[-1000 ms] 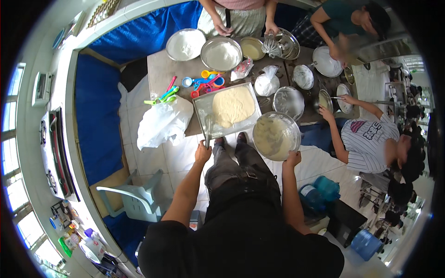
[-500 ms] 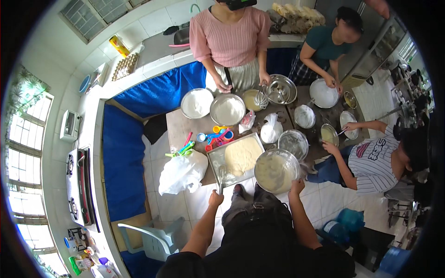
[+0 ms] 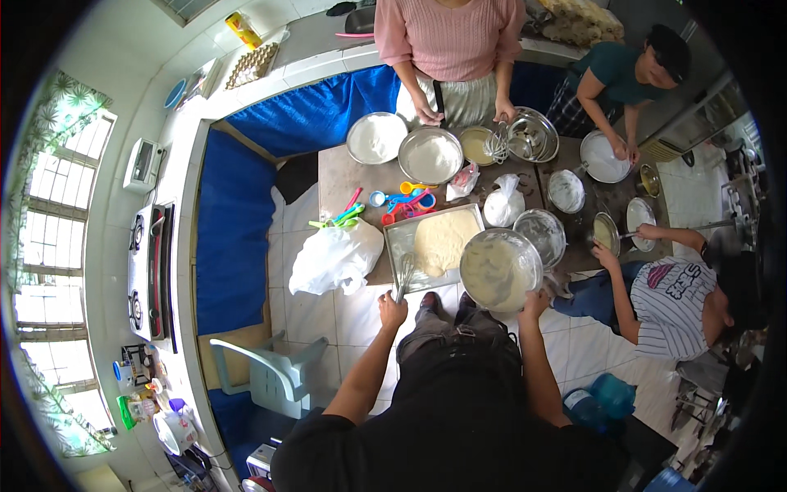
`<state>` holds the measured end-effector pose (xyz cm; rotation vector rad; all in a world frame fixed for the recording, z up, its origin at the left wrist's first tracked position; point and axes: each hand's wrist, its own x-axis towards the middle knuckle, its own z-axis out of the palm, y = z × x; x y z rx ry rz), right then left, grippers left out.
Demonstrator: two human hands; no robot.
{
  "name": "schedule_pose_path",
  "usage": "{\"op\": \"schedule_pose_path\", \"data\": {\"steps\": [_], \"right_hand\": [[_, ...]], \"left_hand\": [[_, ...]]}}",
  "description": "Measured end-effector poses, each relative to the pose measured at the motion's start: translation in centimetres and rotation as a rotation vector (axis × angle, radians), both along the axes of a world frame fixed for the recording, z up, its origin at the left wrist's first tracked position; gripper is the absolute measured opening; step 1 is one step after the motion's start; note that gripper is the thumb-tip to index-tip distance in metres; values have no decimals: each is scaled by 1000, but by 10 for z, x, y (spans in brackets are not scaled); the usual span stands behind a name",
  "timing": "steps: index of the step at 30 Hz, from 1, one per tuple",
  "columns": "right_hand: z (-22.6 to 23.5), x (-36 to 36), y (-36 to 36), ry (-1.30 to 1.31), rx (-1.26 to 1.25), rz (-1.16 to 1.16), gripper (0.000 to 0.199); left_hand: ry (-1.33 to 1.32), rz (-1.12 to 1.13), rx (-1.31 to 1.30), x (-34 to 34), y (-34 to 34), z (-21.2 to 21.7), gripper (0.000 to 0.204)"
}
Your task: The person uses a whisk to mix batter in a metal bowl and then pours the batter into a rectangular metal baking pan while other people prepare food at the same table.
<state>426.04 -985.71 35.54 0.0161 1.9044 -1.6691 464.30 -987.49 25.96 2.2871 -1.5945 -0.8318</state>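
Observation:
My left hand (image 3: 393, 311) is closed round the handle of a wire whisk (image 3: 405, 272), whose head is over the near left corner of a rectangular metal tray (image 3: 400, 239). Pale yellow batter (image 3: 445, 243) lies spread over the middle and right of the tray. My right hand (image 3: 534, 306) grips the rim of a large metal bowl (image 3: 501, 271), tilted so its batter-smeared inside faces up at me. The bowl overlaps the tray's right end. Whether it rests on the table or hangs free, I cannot tell.
Beyond the tray lie coloured measuring cups (image 3: 410, 201), flour bowls (image 3: 430, 156) and a tied white bag (image 3: 503, 202). A plastic bag (image 3: 337, 256) sits at the table's left. Across stands a person in pink (image 3: 451, 41) with a whisk; two others work with bowls on the right. A chair (image 3: 270, 373) is at lower left.
The whole view has shifted, so the table sits higher and farther right in the picture. My hands still hold the whisk and the bowl, in nearly the same places by the tray.

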Motion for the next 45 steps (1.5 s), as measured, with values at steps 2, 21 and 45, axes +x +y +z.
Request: {"op": "schedule_pose_path", "data": {"steps": [2, 21, 45], "right_hand": [[-25, -29, 8, 65, -42, 32, 11], [35, -22, -51, 799, 13, 371, 28], [46, -97, 13, 821, 129, 215, 39]], "left_hand": [[92, -41, -126, -29, -15, 8, 65], [521, -226, -101, -67, -69, 79, 34], [-104, 85, 112, -23, -8, 16, 68]]}}
